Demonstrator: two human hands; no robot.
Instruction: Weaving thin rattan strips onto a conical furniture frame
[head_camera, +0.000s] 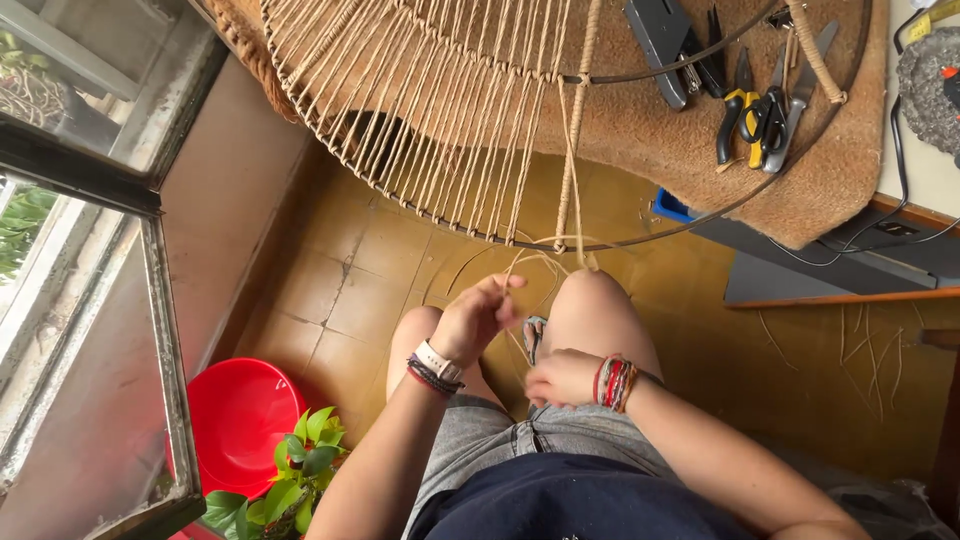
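Grey shorts (480, 440) and a dark blue top (570, 505) filled the bottom middle of the frame. Just above them, the right hand (562, 377) was curled almost shut, low between the bare knees. It seemed to pinch a thin strand, but I could not tell for sure. The left hand (478, 315) sat a little higher and to the left. Its fingers were closed around pale cane strands (530, 262) and pulled them down. Those strands ran up to the edge of a big round woven frame (440, 120) in the upper middle. A dark wire hoop (520, 243) made the bottom edge of that frame, and it hung just over the knees. Between the hoop and the hands there was only a small open gap.

At the lower left stood a red bucket (240, 415) with a green plant (300, 475) beside it, close to the left elbow. A glass window (90, 300) lined the left edge. Yellow floor tiles (340, 290) lay open between the bucket and the knees.

Far up at the upper right, pliers (738, 115) and scissors (775, 110) lay on a brown mat (840, 170), well apart from both hands.
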